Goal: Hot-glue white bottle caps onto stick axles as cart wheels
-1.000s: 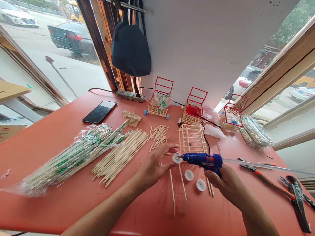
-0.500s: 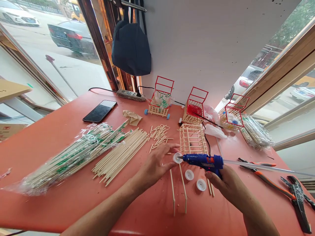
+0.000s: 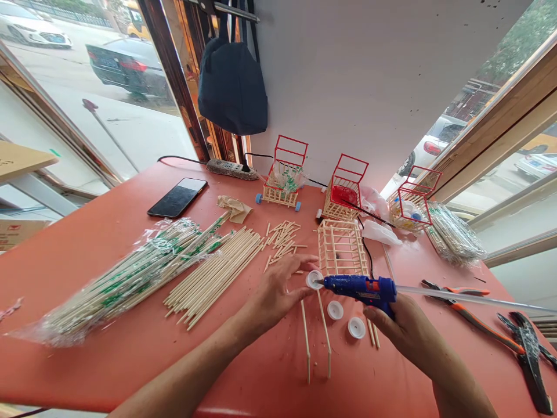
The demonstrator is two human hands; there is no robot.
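Observation:
Between thumb and fingers, my left hand holds a white bottle cap, its hollow side turned up. My right hand is wrapped round the handle of a blue hot glue gun. The gun's nozzle reaches into the cap, and a long clear glue stick sticks out of its back. Two more white caps, one nearer and one farther, lie on the table below the gun. Behind the gun stands a small cart frame of wooden sticks, with long sticks reaching toward me.
Loose sticks and a plastic-wrapped bundle lie on the left, near a phone. Small carts with red handles, left, middle and right, line the back. Pliers lie at right.
Almost nothing differs. The glue gun's nozzle stays at the cap and both hands keep their hold; the whole view has shifted very slightly.

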